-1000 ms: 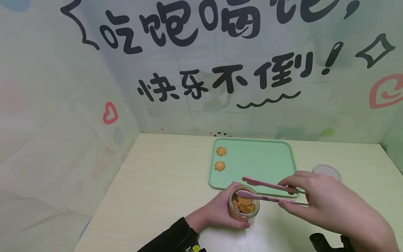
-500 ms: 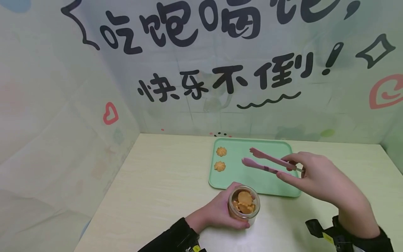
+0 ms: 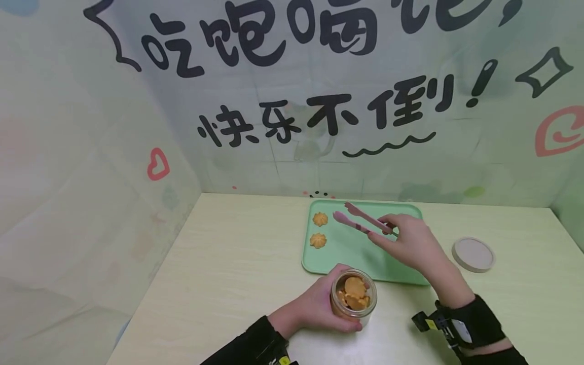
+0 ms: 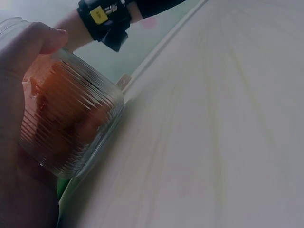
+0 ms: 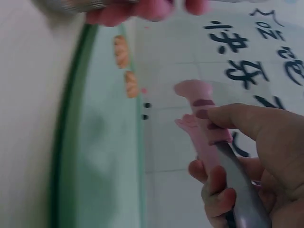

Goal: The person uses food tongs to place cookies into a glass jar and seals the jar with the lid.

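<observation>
My left hand point(image 3: 315, 310) grips a clear glass jar point(image 3: 374, 296) of golden cookies point(image 3: 356, 289), its mouth facing up. The jar's ribbed wall point(image 4: 71, 114) shows in the left wrist view, with thumb and palm around it. With my right hand point(image 3: 408, 241) I hold pink tongs point(image 3: 368, 217) over the green tray point(image 3: 365, 268). Their tips are spread apart, with nothing visible between them. Two flower-shaped cookies, the far one point(image 3: 320, 219) and the near one point(image 3: 318, 241), lie along the tray's left side, left of the tong tips.
A round, pale lid point(image 3: 473, 254) lies on the wooden table point(image 3: 237, 263), right of the tray. Behind the table hangs a printed backdrop point(image 3: 274, 172) with large black characters. Black camera straps are worn on both wrists.
My right hand has carried the tongs from above the jar away to the far left, over the tray. The lid is now fully uncovered. My left hand and the jar have stayed put.
</observation>
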Demonstrator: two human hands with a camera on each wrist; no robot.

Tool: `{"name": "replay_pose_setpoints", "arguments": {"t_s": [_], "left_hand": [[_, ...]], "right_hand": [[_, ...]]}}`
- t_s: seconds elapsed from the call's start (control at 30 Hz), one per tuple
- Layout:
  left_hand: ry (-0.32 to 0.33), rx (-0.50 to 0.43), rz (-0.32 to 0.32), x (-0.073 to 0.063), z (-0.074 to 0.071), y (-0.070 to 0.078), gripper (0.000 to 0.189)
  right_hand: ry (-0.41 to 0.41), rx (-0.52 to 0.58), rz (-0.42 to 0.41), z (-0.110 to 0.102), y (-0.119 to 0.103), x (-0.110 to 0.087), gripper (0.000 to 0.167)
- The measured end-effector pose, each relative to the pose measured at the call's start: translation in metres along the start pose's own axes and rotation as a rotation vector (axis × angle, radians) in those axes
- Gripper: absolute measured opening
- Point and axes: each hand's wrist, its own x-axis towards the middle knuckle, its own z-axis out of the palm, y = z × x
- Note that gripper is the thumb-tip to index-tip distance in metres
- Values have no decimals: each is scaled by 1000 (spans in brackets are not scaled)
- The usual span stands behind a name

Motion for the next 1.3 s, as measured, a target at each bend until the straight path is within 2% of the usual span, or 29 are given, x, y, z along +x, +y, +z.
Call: {"name": "replay_pose_setpoints", "arguments": {"t_s": [0.13, 0.33, 0.57, 1.03, 1.17, 1.3], "left_hand": [[0, 6, 4, 0, 0, 0, 90], [13, -2, -4, -2, -2, 1, 90], [20, -13, -4, -2, -1, 1, 90], [15, -6, 6, -1, 1, 0, 91], [16, -8, -1, -1, 1, 0, 90], [9, 8, 26, -1, 1, -2, 90]], "right_hand": [[2, 2, -3, 18, 0, 17, 33], [-59, -3, -23, 33, -5, 40, 39], [-107, -34, -43, 48, -11, 55, 40], [-146, -63, 1, 59, -13, 61, 38], [-163, -75, 25, 56, -14, 60, 35], [-171, -91, 59, 46, -15, 54, 33]]}}
